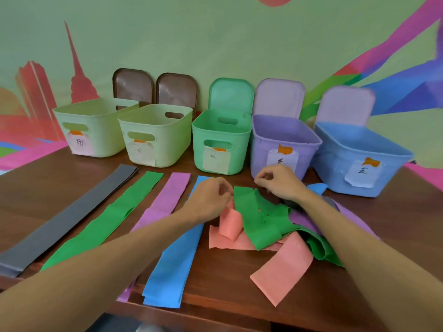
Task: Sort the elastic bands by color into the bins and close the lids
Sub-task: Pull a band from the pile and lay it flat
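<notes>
Both hands work at the far end of the loose green band (247, 207), which lies atop the tangled heap at five o'clock on the bench (48, 183), draped over a salmon band (282, 267). The left hand (211, 197) is curled and seems to pinch the band's left corner. The right hand (279, 183) has its fingertips drawn together just beside the right corner, but I cannot tell if it truly holds the band. The band should probably be lifted clear of the salmon one first, so nothing drags along, then go onto the flat green strip (107, 219) at eight o'clock or into the green bin (220, 142) at twelve. The bench is dark brown wood. Five bins line its far edge, lids up, before a painted wall (215, 32).
</notes>
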Demonstrator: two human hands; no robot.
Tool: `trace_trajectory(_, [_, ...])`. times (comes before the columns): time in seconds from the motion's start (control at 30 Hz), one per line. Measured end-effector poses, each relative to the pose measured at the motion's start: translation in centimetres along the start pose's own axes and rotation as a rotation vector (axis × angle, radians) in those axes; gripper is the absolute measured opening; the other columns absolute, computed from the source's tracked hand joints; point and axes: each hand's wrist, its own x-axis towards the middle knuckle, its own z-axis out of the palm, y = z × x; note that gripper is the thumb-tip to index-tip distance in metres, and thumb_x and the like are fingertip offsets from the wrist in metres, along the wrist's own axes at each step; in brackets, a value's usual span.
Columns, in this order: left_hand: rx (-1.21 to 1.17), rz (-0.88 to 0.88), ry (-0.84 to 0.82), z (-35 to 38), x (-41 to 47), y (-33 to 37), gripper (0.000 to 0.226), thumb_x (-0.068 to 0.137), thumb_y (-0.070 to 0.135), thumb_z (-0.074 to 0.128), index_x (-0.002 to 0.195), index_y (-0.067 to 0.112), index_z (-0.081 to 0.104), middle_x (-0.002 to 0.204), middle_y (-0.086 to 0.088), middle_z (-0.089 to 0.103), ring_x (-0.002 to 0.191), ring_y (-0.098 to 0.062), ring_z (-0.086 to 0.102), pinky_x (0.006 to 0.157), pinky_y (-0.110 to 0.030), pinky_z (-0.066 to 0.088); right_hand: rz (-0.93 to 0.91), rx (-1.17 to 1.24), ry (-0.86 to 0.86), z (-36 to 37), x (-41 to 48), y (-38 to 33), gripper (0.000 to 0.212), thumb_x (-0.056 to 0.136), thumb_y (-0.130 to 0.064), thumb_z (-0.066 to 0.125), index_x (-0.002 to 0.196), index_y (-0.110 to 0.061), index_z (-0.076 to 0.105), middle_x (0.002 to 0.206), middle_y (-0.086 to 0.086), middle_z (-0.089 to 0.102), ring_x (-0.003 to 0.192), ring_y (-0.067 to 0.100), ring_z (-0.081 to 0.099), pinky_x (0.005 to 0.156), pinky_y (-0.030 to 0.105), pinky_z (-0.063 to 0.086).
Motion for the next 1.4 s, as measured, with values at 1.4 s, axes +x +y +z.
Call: trace_trajectory(1.4, [-0.68,0.032,0.171,-1.0,3.0,4.4,0.02,0.095,0.026,0.054,0.105,0.01,0.059,0.094,-0.004,0.065,0.08,-0.008,0.062,0.076,-0.027,0.053,-0.217,0.421,0.365,-3.8,-0.5,-5.4,0.005,0.085,-0.023,0.07,0.085,-0.019,0.072,0.072,-0.007,0.066,0.064,0.003,0.058,0.067,0.016,0.046])
